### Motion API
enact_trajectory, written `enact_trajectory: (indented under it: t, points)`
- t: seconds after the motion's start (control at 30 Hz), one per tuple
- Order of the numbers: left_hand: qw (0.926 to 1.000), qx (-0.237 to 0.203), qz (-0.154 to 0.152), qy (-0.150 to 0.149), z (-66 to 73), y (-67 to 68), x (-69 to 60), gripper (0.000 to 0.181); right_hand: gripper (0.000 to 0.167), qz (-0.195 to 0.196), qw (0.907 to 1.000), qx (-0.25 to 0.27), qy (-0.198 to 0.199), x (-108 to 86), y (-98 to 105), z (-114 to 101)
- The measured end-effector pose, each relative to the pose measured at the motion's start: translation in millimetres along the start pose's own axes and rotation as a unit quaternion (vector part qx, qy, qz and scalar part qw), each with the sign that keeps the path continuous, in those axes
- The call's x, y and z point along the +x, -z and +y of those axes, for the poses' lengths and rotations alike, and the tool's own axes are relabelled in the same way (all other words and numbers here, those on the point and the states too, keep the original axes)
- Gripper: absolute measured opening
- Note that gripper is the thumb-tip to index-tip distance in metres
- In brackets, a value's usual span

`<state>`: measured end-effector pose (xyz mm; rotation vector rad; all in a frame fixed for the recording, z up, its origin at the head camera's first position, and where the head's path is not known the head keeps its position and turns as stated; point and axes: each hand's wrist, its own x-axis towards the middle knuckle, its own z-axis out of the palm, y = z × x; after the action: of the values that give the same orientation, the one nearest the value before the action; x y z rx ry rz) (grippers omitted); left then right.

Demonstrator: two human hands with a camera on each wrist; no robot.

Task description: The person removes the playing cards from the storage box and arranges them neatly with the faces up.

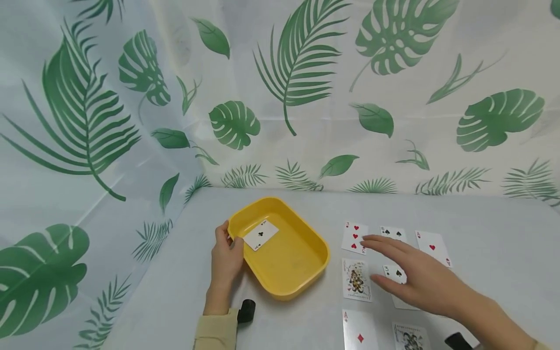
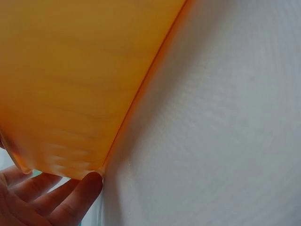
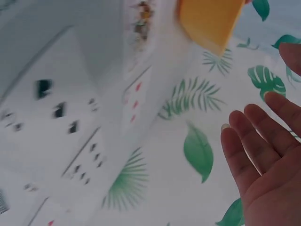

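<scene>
My left hand (image 1: 227,262) grips the near-left rim of a yellow plastic tray (image 1: 321,250), thumb at the rim and fingers against its outer wall (image 2: 84,84). Inside the tray lies one ace of clubs (image 1: 267,229), face up. Over the cards at the right hovers my right hand (image 1: 420,282), fingers extended and palm bare in the right wrist view. Around and under it lie the three of hearts (image 1: 351,238), six of spades (image 1: 388,232), ace of hearts (image 1: 439,250), a coloured joker (image 1: 356,281) and a three of spades (image 1: 392,272), partly covered by the hand.
Nearer the front edge of the view are an ace of diamonds (image 1: 359,330) and a black-and-white joker (image 1: 411,338). A white cloth covers the table (image 1: 175,291). Leaf-printed curtain (image 1: 280,160) hangs behind and along the left.
</scene>
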<state>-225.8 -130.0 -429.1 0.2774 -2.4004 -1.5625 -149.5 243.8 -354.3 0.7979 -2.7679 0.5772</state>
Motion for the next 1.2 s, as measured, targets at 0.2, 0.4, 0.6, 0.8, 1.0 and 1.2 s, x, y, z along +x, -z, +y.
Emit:
enact_trajectory:
  t: [0.2,0.4,0.6,0.8,1.0,1.2]
  points:
    - [1.0,0.002,0.0,0.002,0.5,0.7,-0.4,0.056,0.058,-0.016,0.999,0.041,0.01,46.4,-9.6,-14.2]
    - [1.0,0.004,0.002,0.0,-0.8,2.0,0.1,0.056,0.056,-0.025,0.998,0.049,0.032,95.7,-27.1,-36.0]
    - [1.0,0.006,0.0,0.007,-0.8,0.6,0.4,0.057,0.058,-0.08,0.9955,0.05,0.007,136.0,-44.4,-59.4]
    - [1.0,0.007,-0.001,0.005,-1.1,0.1,1.9,0.057,0.06,-0.15,0.9874,0.041,-0.031,171.7,-61.4,-79.9]
    - [1.0,0.006,-0.005,-0.001,-1.5,1.4,2.6,0.056,0.066,-0.223,0.9724,0.007,-0.068,198.7,-86.6,-90.4]
    - [0.9999,0.012,-0.006,-0.005,-1.1,2.3,2.0,0.056,0.046,-0.273,0.9573,-0.033,-0.088,214.7,-108.3,-94.9]
